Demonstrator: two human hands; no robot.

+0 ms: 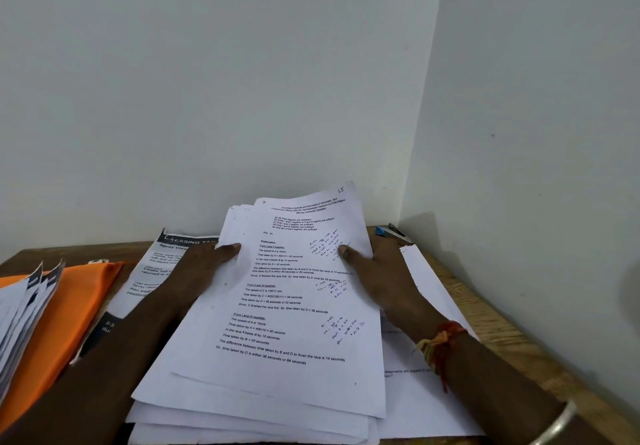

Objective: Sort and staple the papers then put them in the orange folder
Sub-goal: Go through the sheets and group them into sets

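A thick stack of white printed papers is tilted up off the wooden table, its top sheet marked "55" with blue handwriting. My left hand grips the stack's left edge, thumb on top. My right hand grips its right edge, thumb on top too. An orange folder lies at the left. A blue and silver stapler sits in the back right corner behind my right hand.
A second bundle of papers with dark headers rests on the orange folder at far left. A leaflet with a black banner lies under my left arm. Loose white sheets lie at the right. Walls close in behind and to the right.
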